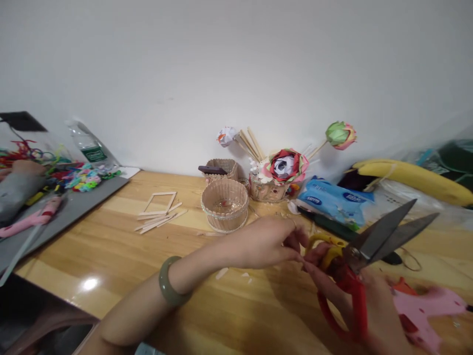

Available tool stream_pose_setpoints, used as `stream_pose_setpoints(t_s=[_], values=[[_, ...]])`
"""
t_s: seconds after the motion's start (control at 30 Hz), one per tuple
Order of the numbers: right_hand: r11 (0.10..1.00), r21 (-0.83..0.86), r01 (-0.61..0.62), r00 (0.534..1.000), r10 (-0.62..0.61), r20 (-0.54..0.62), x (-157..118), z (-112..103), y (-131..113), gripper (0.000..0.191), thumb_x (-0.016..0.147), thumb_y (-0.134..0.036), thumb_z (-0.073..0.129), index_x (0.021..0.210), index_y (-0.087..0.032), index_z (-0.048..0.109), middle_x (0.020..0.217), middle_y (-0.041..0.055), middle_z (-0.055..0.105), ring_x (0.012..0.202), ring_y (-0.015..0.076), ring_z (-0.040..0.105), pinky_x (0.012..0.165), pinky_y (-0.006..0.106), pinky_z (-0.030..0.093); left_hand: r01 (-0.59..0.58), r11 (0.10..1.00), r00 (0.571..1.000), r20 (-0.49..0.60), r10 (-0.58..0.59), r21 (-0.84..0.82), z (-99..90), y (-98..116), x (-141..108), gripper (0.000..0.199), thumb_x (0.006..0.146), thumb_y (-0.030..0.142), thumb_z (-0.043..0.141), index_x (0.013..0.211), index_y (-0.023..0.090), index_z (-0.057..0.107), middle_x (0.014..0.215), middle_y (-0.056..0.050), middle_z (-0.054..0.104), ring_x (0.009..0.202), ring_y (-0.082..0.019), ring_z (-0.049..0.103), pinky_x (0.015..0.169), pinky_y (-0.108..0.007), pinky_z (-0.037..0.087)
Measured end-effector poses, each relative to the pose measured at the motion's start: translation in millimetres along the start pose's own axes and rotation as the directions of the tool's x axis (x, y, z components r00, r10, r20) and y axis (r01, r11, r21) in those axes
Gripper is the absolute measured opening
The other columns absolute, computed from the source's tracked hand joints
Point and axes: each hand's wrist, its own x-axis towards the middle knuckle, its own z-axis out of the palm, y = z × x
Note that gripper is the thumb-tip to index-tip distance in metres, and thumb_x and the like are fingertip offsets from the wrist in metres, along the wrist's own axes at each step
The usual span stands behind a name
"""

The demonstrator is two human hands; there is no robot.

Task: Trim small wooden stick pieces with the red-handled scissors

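Holding scissors [354, 252] over a wooden table [111, 246], the right hand [380, 305] meets the left hand [271, 241] at the fingertips, in a view I follow from afar through the head camera. The scissors sit right of centre, handles around the right hand's fingers, blades parted and pointing away to the upper right. The left hand is drawn narrow in a pinch; whether anything lies within it, I cannot tell.

By my reading, the work is partway along. A round basket [225, 219] stands with its wall complete on the sides I can see, and paper flowers [286, 166] rise behind it. Farther left, four sticks are laid out as a square frame [152, 213]; I cannot make out whether its corners are fixed. Loose sticks [158, 224] lie just in front, apparently unused. Small scraps [221, 273] near the left forearm suggest to me that some cutting is done. A pink glue gun [430, 303] rests beside the right hand.
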Motion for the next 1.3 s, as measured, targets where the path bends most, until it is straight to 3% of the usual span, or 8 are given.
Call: stream_pose_setpoints(t_s=[0.1, 0.2, 0.3, 0.53, 0.67, 0.9, 1.07, 1.3], values=[[0.997, -0.032, -0.063, 0.998, 0.062, -0.031, 2.5, -2.6, 1.7, 0.025, 0.064, -0.045, 0.061, 0.063, -0.02, 0.056, 0.054, -0.0003, 0.057, 0.047, 0.0158, 0.053, 0.042, 0.025, 0.042, 0.029, 0.977, 0.999, -0.024, -0.035, -0.212, 3.8, -4.8, 2.7, 0.014, 0.073, 0.013, 0.063, 0.083, 0.015, 0.054, 0.078, -0.003, 0.063, 0.073, -0.012, 0.058, 0.068, -0.023, 0.045], [0.992, -0.015, -0.125, 0.992, 0.124, -0.036, 6.8, -6.7, 7.8, 0.026, 0.064, -0.046, 0.061, 0.063, -0.02, 0.056, 0.058, 0.001, 0.059, 0.052, 0.0172, 0.055, 0.046, 0.026, 0.043, 0.099, 0.872, 0.986, -0.07, -0.151, -0.48, 10.5, -8.4, 7.2, 0.014, 0.066, 0.011, 0.069, 0.073, 0.013, 0.057, 0.071, -0.001, 0.061, 0.068, -0.01, 0.057, 0.068, -0.023, 0.044], [0.991, 0.042, -0.129, 0.991, 0.131, -0.037, 8.8, -8.9, 15.6, 0.027, 0.068, -0.047, 0.062, 0.068, -0.021, 0.055, 0.064, 0.0012, 0.059, 0.058, 0.0175, 0.056, 0.048, 0.026, 0.042, 0.137, 0.794, 0.966, -0.098, -0.24, -0.592, 18.4, -8.3, 11.0, 0.01, 0.063, 0.013, 0.071, 0.065, 0.012, 0.061, 0.062, 0.001, 0.059, 0.058, -0.008, 0.052, 0.061, -0.021, 0.042], [0.988, 0.068, -0.141, 0.987, 0.146, -0.065, 7.4, -9.7, 9.5, 0.026, 0.066, -0.045, 0.062, 0.067, -0.021, 0.055, 0.062, 0.0017, 0.059, 0.054, 0.0166, 0.054, 0.048, 0.027, 0.043, 0.144, 0.721, 0.925, -0.167, -0.341, -0.678, 28.3, -1.5, 11.3, 0.01, 0.059, 0.017, 0.073, 0.061, 0.012, 0.065, 0.057, 0.002, 0.06, 0.052, -0.007, 0.05, 0.054, -0.02, 0.04], [0.989, 0.077, -0.129, 0.991, 0.132, -0.028, 7.6, -10.9, 2.1, 0.026, 0.067, -0.046, 0.061, 0.065, -0.021, 0.053, 0.058, 0.0003, 0.055, 0.052, 0.0159, 0.052, 0.047, 0.026, 0.041, 0.14, 0.647, 0.926, -0.132, -0.353, -0.749, 27.3, -0.3, 10.7, 0.008, 0.058, 0.015, 0.072, 0.061, 0.012, 0.065, 0.057, 0.002, 0.061, 0.053, -0.007, 0.052, 0.054, -0.02, 0.044], [0.979, 0.2, 0.043, 0.999, -0.046, 0.011, 0.6, -5.9, 1.7, 0.028, 0.066, -0.049, 0.059, 0.062, -0.023, 0.048, 0.053, -0.0016, 0.046, 0.051, 0.0148, 0.044, 0.043, 0.025, 0.037, -0.047, 0.616, 0.934, -0.254, -0.253, -0.786, 10.6, 11.5, 1.1, 0.007, 0.062, 0.017, 0.072, 0.063, 0.013, 0.067, 0.059, 0.002, 0.063, 0.052, -0.005, 0.054, 0.051, -0.017, 0.049], [0.984, 0.176, -0.023, 0.979, -0.013, 0.203, -11.4, 1.6, 5.2, 0.017, 0.072, -0.039, 0.059, 0.081, -0.026, 0.054, 0.067, 0.0, 0.055, 0.054, 0.0161, 0.049, 0.05, 0.028, 0.042, -0.16, 0.597, 0.894, -0.372, -0.249, -0.786, 3.2, 19.7, -5.5, 0.007, 0.061, 0.015, 0.073, 0.063, 0.012, 0.067, 0.06, 0.001, 0.063, 0.056, -0.006, 0.056, 0.049, -0.015, 0.049], [0.999, 0.039, 0.016, 0.973, -0.024, 0.23, -11.2, -1.9, -2.8, 0.017, 0.075, -0.041, 0.059, 0.08, -0.025, 0.054, 0.075, 0.0017, 0.061, 0.066, 0.0216, 0.059, 0.059, 0.032, 0.048, -0.173, 0.579, 0.839, -0.427, -0.337, -0.797, 9.4, 21.9, -3.2, 0.011, 0.061, 0.016, 0.073, 0.064, 0.011, 0.063, 0.06, 0.001, 0.063, 0.055, -0.006, 0.056, 0.051, -0.015, 0.049]])
